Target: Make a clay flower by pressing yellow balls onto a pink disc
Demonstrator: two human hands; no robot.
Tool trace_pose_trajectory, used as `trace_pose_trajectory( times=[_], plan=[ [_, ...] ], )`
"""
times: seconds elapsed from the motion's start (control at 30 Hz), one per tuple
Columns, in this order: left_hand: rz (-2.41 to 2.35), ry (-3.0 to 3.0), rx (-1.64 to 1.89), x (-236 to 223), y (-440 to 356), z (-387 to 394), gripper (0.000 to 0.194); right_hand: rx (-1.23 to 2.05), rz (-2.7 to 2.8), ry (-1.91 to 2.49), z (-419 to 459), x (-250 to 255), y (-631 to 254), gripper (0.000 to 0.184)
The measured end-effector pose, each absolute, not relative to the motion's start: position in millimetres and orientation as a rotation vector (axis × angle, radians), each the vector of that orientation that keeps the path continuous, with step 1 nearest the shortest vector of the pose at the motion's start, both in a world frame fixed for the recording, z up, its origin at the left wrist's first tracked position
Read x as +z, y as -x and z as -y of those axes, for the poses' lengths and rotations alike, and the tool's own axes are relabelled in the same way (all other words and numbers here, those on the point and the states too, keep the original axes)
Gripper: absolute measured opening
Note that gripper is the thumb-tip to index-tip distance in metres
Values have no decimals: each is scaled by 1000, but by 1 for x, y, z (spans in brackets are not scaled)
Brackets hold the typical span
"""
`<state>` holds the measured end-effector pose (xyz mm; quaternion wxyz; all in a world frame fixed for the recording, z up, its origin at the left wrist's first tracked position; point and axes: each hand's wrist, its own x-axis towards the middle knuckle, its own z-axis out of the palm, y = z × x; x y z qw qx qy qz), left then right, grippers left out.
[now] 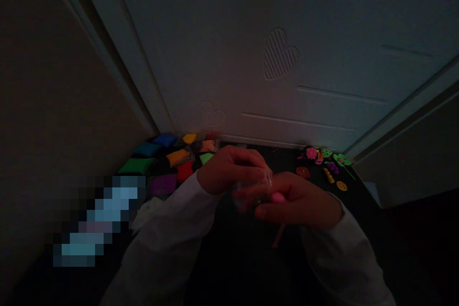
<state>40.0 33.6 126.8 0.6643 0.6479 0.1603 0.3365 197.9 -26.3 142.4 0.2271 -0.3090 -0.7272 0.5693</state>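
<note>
In the dim head view my left hand (229, 169) is closed on a small clear plastic bag (256, 189), which hangs between both hands and is partly blurred. My right hand (301, 201) curls in close beside it, thumb toward the fingers, around a pink lump (277, 198) that looks like modelling clay. Whether the lump touches the bag I cannot tell. Below the right hand a thin pink strip (278, 236) shows; its upper end is hidden by the hand.
Packets of coloured clay lie at the left, among them green (136, 166), blue (165, 140), orange (178, 157) and purple (164, 184). Small clay figures, including a pink flower (311, 153) and a yellow disc (342, 185), lie at the right. A white panel (229, 57) rises behind.
</note>
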Motion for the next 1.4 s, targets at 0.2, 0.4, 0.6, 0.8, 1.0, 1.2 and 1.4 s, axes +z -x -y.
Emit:
trace_pose_trajectory(
  times=[0.2, 0.4, 0.6, 0.8, 1.0, 1.2, 1.4],
  plan=[
    [-458, -1441, 909, 123, -32, -36, 7, 1244, 1748, 1022, 21, 141, -210, 18],
    [-304, -1377, 1000, 125, -31, -32, 9, 1035, 1807, 908, 22, 145, -219, 9],
    [-255, -1312, 996, 130, -33, -27, 11, 1170, 1746, 907, 27, 146, -213, 17],
    [-207, -1286, 966, 128, -34, -27, 9, 971, 1724, 782, 22, 142, -210, 12],
    [59, -1183, 838, 123, -35, -25, 11, 1242, 1529, 620, 25, 140, -209, 4],
    [42, -1183, 882, 121, -36, -26, 10, 1151, 1614, 823, 25, 142, -208, 17],
    [-103, -1181, 877, 129, -39, -25, 15, 983, 1656, 728, 22, 140, -208, 8]
  ],
)
